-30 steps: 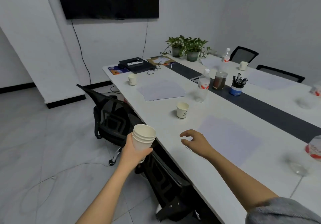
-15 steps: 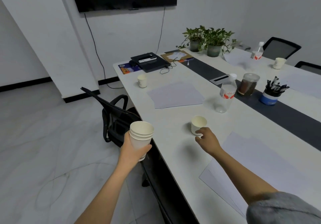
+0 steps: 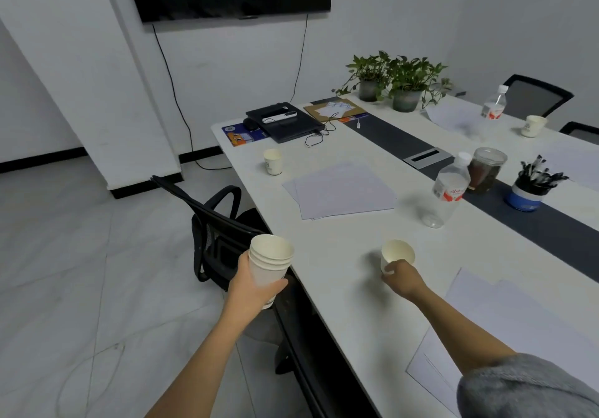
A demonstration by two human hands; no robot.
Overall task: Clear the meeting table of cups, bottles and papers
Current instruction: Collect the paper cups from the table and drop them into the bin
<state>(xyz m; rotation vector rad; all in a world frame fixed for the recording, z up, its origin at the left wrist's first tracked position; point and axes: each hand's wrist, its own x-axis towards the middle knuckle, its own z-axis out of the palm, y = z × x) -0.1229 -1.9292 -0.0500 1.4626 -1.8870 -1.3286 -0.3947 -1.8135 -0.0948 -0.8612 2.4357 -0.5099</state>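
now, left hand (image 3: 251, 283): gripping a stack of paper cups (image 3: 270, 266), holding it upright off the table edge, lower centre of the frame
right hand (image 3: 402, 276): closing around a single paper cup (image 3: 397, 255) (tilting slightly) at centre right; whether it is touching the white table (image 3: 340, 255) i cannot tell
papers (image 3: 340, 190): lying flat, upper centre
clear bottle (image 3: 449, 190): standing right of the papers
another cup (image 3: 273, 162): sitting further up the frame

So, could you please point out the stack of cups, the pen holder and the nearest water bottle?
stack of cups (image 3: 270, 263), head view, on the outer cup's side wall.
pen holder (image 3: 524, 197), head view, on its blue base.
water bottle (image 3: 449, 190), head view, on its label.
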